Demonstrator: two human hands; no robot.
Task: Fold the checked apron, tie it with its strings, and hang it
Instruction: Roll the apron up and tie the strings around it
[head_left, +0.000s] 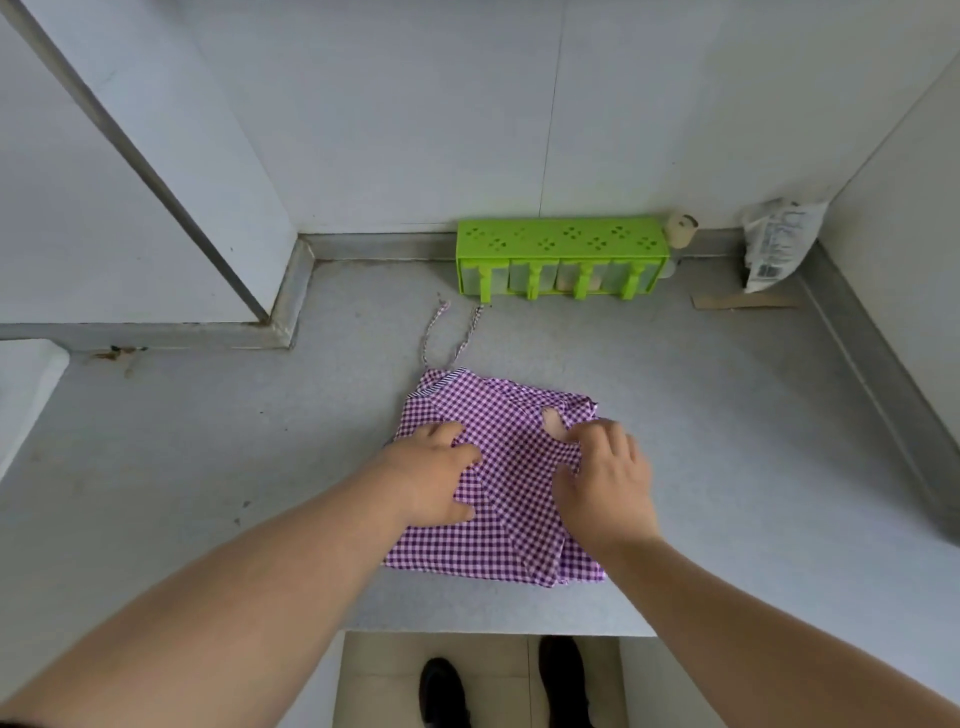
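Observation:
The purple-and-white checked apron (498, 530) lies folded into a rough square on the grey counter (208, 467), near its front edge. Two thin strings (441, 332) trail from its far left corner toward the wall. My left hand (431, 473) lies on the left half of the cloth, fingers bent and pressing it down. My right hand (605, 478) is on the right half, and its fingers pinch a fold of the fabric, with one fingertip showing under the cloth.
A green plastic spice rack (561, 257) stands against the back wall, with a small roll (681, 228) beside it. A white packet (776, 244) leans in the right corner above a cardboard strip (743, 301). A sink edge (26, 384) is at far left. My shoes (441, 691) show below.

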